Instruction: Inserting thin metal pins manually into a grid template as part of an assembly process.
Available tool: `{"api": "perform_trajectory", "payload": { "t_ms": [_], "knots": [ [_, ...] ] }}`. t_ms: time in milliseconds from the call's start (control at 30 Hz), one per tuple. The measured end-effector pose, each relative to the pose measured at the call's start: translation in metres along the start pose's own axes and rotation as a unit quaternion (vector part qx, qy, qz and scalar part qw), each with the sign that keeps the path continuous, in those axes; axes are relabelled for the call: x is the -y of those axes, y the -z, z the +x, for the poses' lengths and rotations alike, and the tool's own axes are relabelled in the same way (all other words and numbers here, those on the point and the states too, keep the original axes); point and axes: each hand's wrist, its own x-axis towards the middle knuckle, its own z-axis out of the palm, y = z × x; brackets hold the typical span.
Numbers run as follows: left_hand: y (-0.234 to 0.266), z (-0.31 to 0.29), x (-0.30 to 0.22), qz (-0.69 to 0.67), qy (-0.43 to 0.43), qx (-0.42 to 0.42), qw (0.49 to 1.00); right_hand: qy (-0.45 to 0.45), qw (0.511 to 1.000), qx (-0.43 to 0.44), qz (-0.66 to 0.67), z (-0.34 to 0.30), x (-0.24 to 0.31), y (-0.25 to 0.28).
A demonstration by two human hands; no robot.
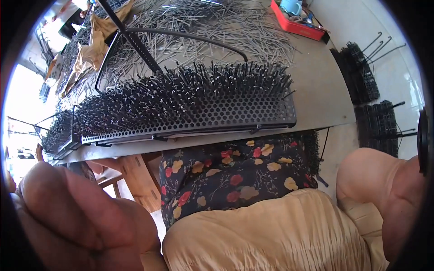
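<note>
My left hand (68,212) is raised very near the view at the lower left, large and blurred. Its fingers look curled and pressed together, and whatever is in them is hidden. At the right edge my bent right arm (370,176) shows bare, with its hand partly cut off and its fingers out of sight. Beside it stands a dark curved piece (423,140) that I cannot identify. Both hands are apart from the long black perforated metal rack (244,110) ahead, whose holes are packed with upright black hooked metal rods (181,90).
Loose metal rods (194,40) cover the far table (316,86). A red tray (298,28) there holds a light-blue cup (290,6). Torn brown paper (92,49) lies left. Black wire bundles (361,77) stand right. A wooden stool (140,180) is below; dark floral cloth (235,176) covers my lap.
</note>
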Motion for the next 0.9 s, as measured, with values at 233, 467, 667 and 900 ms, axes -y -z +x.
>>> {"api": "perform_trajectory", "payload": {
  "t_ms": [233, 467, 667, 900],
  "knots": [
    [-0.014, -0.005, 0.006, 0.05, 0.026, -0.038, 0.998, -0.012, 0.999, 0.021, 0.037, 0.076, -0.043, -0.218],
    [-0.028, -0.047, 0.011, 0.001, 0.468, -0.032, 0.883, -0.183, 0.966, 0.144, -0.108, 0.083, -0.093, -0.368],
    [-0.054, -0.099, 0.059, -0.189, 0.744, -0.099, 0.633, -0.529, 0.828, 0.118, 0.142, 0.016, -0.11, -0.418],
    [-0.05, -0.115, 0.07, -0.156, 0.748, -0.14, 0.629, -0.604, 0.753, 0.159, 0.207, 0.041, -0.117, -0.437]
  ]
}}
